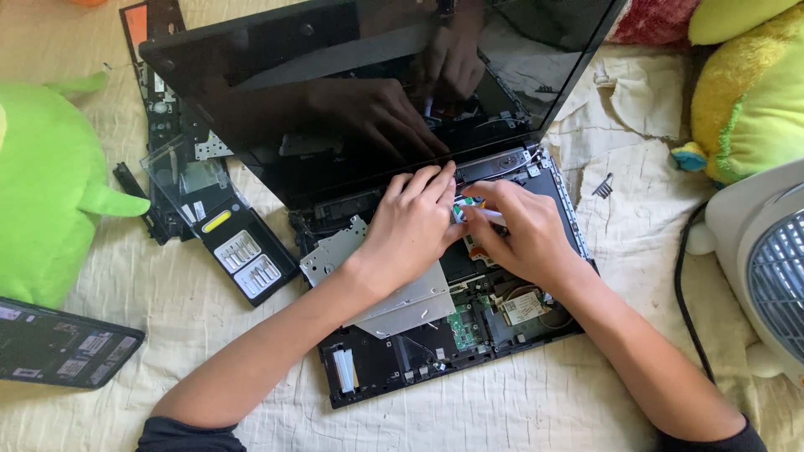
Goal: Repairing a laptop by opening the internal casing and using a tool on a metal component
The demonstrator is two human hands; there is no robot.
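An opened black laptop [394, 360] lies on a cream bedsheet, its insides bare and its dark screen [335, 92] tilted up behind. My left hand [410, 226] rests flat on the parts near the hinge, fingers pointing at the screen, above a silver metal drive [402, 297]. My right hand [519, 230] pinches a thin white tool [490, 213] whose tip meets a small component between the two hands. A green circuit board [462, 326] and a small card with wires [525, 308] show below my hands.
A black screwdriver-bit case [239, 247] with a clear lid lies to the left, beside a removed black cover panel [163, 109]. A green plush toy [42, 192], a black slab [63, 343], a yellow plush [749, 92], a white fan [766, 259] and its cable [682, 293] surround the laptop.
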